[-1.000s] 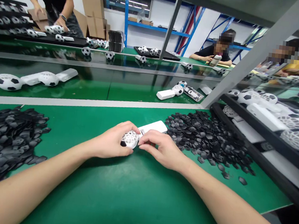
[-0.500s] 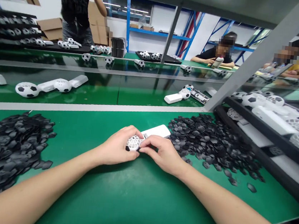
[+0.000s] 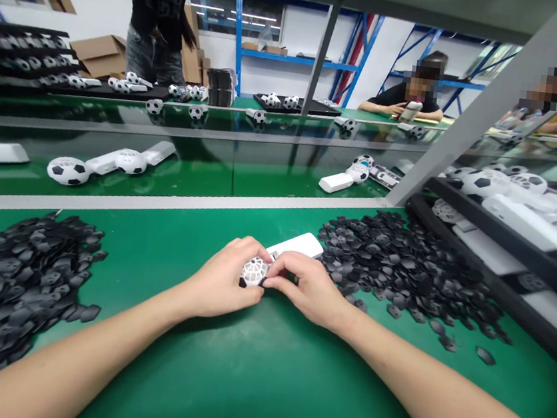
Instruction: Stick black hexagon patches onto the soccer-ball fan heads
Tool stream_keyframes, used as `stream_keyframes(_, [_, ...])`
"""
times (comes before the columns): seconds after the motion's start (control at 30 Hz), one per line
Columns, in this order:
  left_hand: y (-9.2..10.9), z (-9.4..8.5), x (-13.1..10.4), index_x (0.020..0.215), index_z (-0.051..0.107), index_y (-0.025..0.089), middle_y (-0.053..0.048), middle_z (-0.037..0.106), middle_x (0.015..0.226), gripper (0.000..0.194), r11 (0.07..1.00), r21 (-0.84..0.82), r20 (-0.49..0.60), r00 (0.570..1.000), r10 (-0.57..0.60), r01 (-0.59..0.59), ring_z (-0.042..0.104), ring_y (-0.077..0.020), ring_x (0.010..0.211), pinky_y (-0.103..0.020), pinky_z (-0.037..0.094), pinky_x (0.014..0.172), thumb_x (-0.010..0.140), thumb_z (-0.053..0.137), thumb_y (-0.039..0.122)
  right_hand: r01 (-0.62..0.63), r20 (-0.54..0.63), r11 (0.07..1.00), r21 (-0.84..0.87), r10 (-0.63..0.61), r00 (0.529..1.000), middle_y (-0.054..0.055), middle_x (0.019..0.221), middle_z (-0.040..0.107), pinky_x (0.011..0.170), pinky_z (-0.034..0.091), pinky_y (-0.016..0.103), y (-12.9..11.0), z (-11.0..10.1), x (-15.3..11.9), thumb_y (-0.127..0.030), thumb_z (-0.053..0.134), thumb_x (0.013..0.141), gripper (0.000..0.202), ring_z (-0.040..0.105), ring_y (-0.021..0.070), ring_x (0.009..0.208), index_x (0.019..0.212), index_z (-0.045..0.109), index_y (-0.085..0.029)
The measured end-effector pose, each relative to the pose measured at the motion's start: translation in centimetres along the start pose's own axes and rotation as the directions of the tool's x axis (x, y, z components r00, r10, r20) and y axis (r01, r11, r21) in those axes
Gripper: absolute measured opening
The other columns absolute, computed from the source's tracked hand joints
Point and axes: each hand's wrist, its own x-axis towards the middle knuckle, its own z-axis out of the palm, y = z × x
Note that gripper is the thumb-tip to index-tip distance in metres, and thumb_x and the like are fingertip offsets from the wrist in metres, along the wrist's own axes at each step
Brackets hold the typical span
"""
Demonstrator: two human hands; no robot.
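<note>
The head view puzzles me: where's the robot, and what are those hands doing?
There's no robot: a person works bare-handed, and every picture comes from one camera on their head. The left hand holds a small football-patterned shell; the right hand's fingertips meet at its edge, too small to tell whether they grip a piece. Behind them lies a long white part. The green worktop bears two heaps of black pieces, left and right.

Our left hand (image 3: 230,277) curls its thumb and fingers inward; our right hand (image 3: 304,286) pinches beside it, forearms angled inward.
</note>
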Motion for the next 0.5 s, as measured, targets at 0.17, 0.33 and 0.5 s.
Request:
stream_keyframes(0.17, [0.37,0.19,-0.16,0.091,0.053,0.02,-0.003,0.054,0.092,0.029,0.999,0.046,-0.027,1.0,-0.003,0.005,0.048,-0.0202,0.088,-0.033,0.04,0.079,0.063,0.057,0.016,-0.087,0.008,0.996,0.016,0.087,0.996,-0.002,0.067,0.054,0.057,0.038,0.023,-0.11,0.26,-0.02,-0.021,0.059,0.079,0.01,0.049,0.0114,0.061,0.072,0.052,-0.018])
stream_keyframes(0.33, [0.16,0.55,-0.2,0.09,0.054,0.019,-0.003,0.055,0.09,0.03,0.996,0.088,-0.066,0.998,0.013,-0.007,0.049,-0.0196,0.085,-0.03,0.041,0.077,0.061,0.06,0.018,-0.11,0.055,0.993,-0.036,0.112,0.992,-0.002,0.067,0.055,0.054,0.038,0.023,0.25,0.17,-0.06,-0.025,0.054,0.081,0.009,0.048,0.0123,0.058,0.075,0.05,-0.02])
stream_keyframes(0.5, [-0.37,0.88,-0.12,0.091,0.055,0.02,-0.003,0.056,0.09,0.036,0.995,0.094,-0.076,0.996,0.045,-0.037,0.051,-0.0203,0.085,-0.031,0.043,0.077,0.056,0.066,0.023,-0.064,0.107,0.991,-0.12,0.077,0.991,-0.001,0.067,0.055,0.055,0.039,0.025,0.4,0.1,0.13,-0.032,0.049,0.084,0.016,0.049,0.0141,0.06,0.073,0.05,-0.021])
